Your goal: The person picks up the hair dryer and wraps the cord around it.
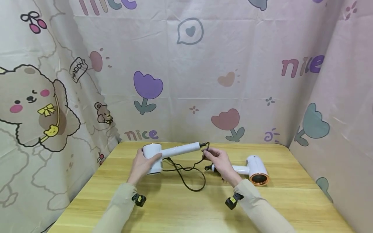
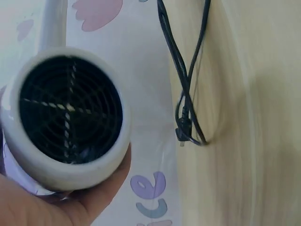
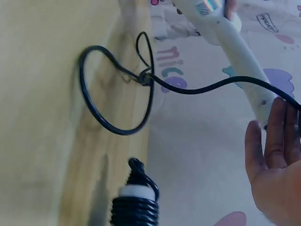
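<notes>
A white hair dryer (image 1: 180, 149) is held above the table by my left hand (image 1: 141, 165), which grips its barrel with the thumb toward the handle. The handle points right. Its round dark grille (image 2: 70, 108) faces the left wrist camera. At the handle's end my right hand (image 1: 220, 161) pinches the black cord (image 1: 199, 190) between thumb and fingers. The cord hangs down and lies loosely looped on the table, its plug (image 2: 184, 129) showing in the left wrist view. A second white hair dryer (image 1: 256, 165) with a copper-coloured rim lies right of my right hand.
Black cord is wound in coils (image 3: 135, 212) around the second dryer's handle. The light wooden table (image 1: 180, 210) meets a printed cloth backdrop (image 1: 186, 81) behind and at both sides. Black cameras are strapped to both wrists.
</notes>
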Demonstrator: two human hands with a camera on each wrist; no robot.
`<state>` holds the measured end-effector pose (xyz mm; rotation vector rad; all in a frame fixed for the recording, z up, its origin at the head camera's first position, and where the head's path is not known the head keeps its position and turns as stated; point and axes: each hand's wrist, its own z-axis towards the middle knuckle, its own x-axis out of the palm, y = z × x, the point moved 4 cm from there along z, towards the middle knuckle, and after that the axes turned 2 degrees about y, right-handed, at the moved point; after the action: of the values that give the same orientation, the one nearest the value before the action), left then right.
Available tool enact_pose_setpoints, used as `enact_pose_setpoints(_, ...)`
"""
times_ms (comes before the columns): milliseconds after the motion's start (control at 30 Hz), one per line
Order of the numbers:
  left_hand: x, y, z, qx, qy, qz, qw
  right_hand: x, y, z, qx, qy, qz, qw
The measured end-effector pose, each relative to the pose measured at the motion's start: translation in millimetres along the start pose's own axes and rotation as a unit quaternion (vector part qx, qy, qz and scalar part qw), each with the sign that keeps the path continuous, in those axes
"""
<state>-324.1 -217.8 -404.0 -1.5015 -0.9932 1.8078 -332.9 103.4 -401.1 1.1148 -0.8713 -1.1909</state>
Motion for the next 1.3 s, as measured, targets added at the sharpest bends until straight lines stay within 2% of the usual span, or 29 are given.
enact_pose_setpoints(100, 6.0, -3.6, -2.8, 0.014, -0.007, -0.006, 0.9999, -1.1, 2.7, 3.1, -0.013, -0.013, 0.011, 1.000)
enact_pose_setpoints(167, 10.5, -6.6, -5.2, 0.025, -0.005, -0.013, 0.9996, -2.1, 3.7, 4.0, -0.019, -0.035, -0.006, 0.999)
enact_pose_setpoints(233, 14.2, -9.8, -6.8, 0.038, -0.003, -0.021, 0.9991, -4.0, 5.4, 3.7, -0.029, -0.076, -0.042, 0.996)
enact_pose_setpoints(333, 17.6, -15.9, -7.2, 0.050, -0.001, -0.034, 0.9982, -8.7, 6.3, 2.6, -0.020, -0.157, -0.090, 0.983)
enact_pose_setpoints(367, 17.8, -17.3, -6.8, 0.055, -0.002, -0.038, 0.9978, -9.9, 5.0, 2.9, -0.011, -0.173, -0.085, 0.981)
enact_pose_setpoints(433, 18.0, -19.9, -6.1, 0.060, -0.001, -0.051, 0.9969, -10.0, 1.0, 4.9, 0.012, -0.172, -0.044, 0.984)
enact_pose_setpoints(467, 18.1, -20.9, -5.6, 0.060, 0.000, -0.057, 0.9966, -9.2, -2.1, 6.5, 0.025, -0.157, -0.013, 0.987)
enact_pose_setpoints(533, 18.3, -21.3, -4.7, 0.061, 0.005, -0.069, 0.9958, -5.9, -8.5, 9.4, 0.051, -0.101, 0.053, 0.992)
enact_pose_setpoints(633, 20.3, -20.2, -5.0, 0.058, 0.025, -0.081, 0.9947, 2.4, -15.9, 10.4, 0.078, 0.034, 0.114, 0.990)
enact_pose_setpoints(733, 22.9, -18.2, -5.3, 0.049, 0.043, -0.099, 0.9930, 10.7, -18.1, 7.9, 0.075, 0.164, 0.141, 0.974)
enact_pose_setpoints(833, 23.5, -17.0, -4.1, 0.048, 0.048, -0.110, 0.9916, 15.3, -17.2, 6.9, 0.064, 0.237, 0.154, 0.957)
enact_pose_setpoints(933, 21.5, -16.6, -2.1, 0.049, 0.048, -0.109, 0.9916, 15.3, -15.6, 7.4, 0.072, 0.260, 0.136, 0.953)
enact_pose_setpoints(1133, 12.0, -16.5, 1.0, 0.046, 0.067, -0.126, 0.9887, 4.5, -9.1, 9.1, 0.120, 0.274, 0.024, 0.954)
enact_pose_setpoints(1300, 4.1, -14.8, 4.4, 0.044, 0.089, -0.139, 0.9853, -6.4, 0.4, 11.8, 0.134, 0.272, -0.036, 0.952)
